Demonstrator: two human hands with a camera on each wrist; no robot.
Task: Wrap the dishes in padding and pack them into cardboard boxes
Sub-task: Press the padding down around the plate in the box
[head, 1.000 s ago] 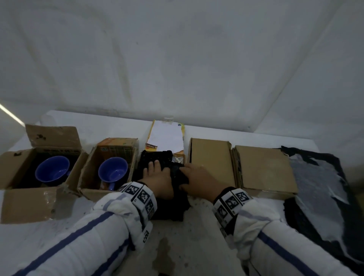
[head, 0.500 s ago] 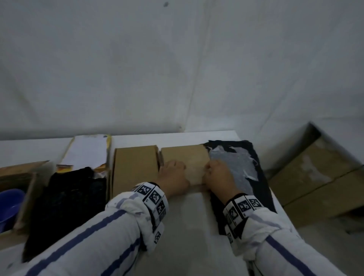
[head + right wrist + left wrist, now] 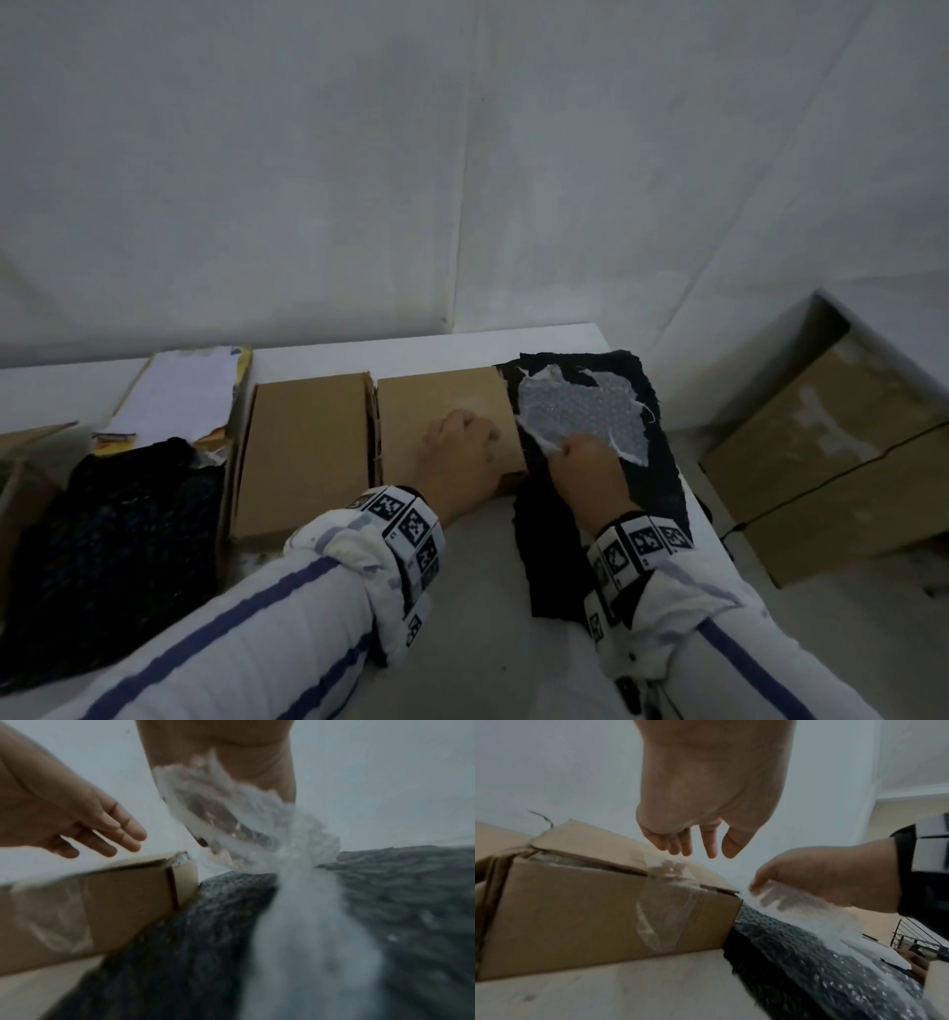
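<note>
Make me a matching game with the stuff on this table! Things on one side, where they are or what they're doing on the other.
Things:
1. right hand
2. left hand
3. clear bubble wrap
4. black padding sheet

States:
A. hovers over the closed cardboard box, fingers relaxed
B. lies flat at the table's right end
C. pinches the clear wrap's edge
D. lies on the black sheet

Pairs: 1-C, 2-A, 3-D, 4-B

The white table (image 3: 462, 632) carries two closed cardboard boxes (image 3: 303, 442), black bubble wrap (image 3: 662, 462), a black bundle (image 3: 113, 555) and a paper stack (image 3: 174, 395).
</note>
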